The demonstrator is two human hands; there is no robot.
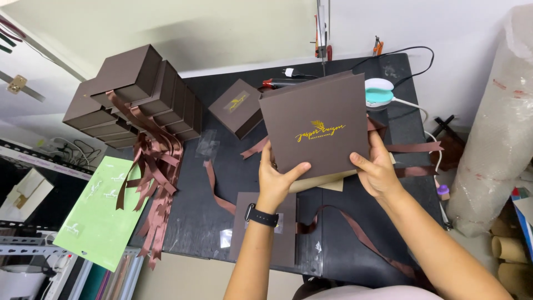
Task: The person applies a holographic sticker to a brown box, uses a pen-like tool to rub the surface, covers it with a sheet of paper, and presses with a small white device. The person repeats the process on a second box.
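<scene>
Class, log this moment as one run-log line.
left hand: grips brown box lid | right hand: grips lid | under: black table | left: stacked boxes

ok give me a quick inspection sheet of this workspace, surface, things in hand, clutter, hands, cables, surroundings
surface: black table, partly covered.
job's things: brown square box lid with gold print, held up over the table; flat brown panel below it.
clutter: stack of brown boxes with brown ribbons hanging down; single small brown box; loose ribbon; green sheet.
grippers: left hand grips the lid's lower edge, dark watch on the wrist; right hand grips its right lower corner.
cables: black cable at the far edge; white cable from a teal and white device.
surroundings: bubble wrap roll on the right; shelving on the left.
</scene>
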